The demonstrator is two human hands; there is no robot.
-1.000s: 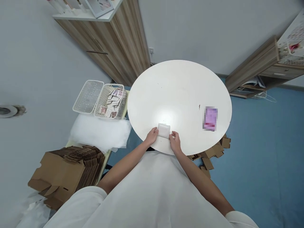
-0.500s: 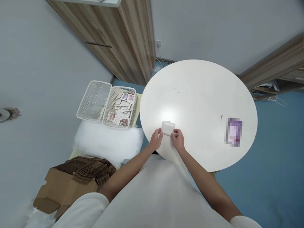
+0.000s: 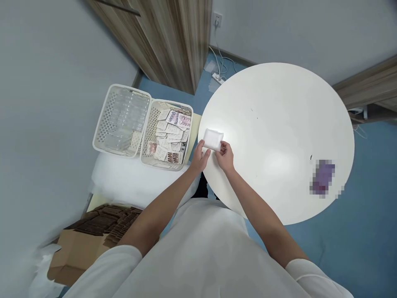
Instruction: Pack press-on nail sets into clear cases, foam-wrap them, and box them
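Between my two hands is a small white wrapped packet (image 3: 213, 140), near the left edge of the round white table (image 3: 273, 124). My left hand (image 3: 200, 157) touches the packet's lower left corner, its thumb apart from the fingers. At the packet's lower right corner, my right hand (image 3: 225, 156) pinches the edge between thumb and fingers. Just left of the table, a white basket (image 3: 143, 155) holds many small cards with nail-like pieces on some of them.
The basket's open lid side (image 3: 107, 120) holds clear plastic trays. White foam wrap (image 3: 124, 178) lies below it, beside a cardboard box (image 3: 79, 252) of brown folded cartons. A blurred purple item (image 3: 323, 177) is on the table's right. A power strip (image 3: 218, 78) lies on the floor.
The view has shifted, with the basket appearing larger. My hands and the packet have moved toward the table's left edge, nearer the basket. My left hand's thumb has spread off the packet.
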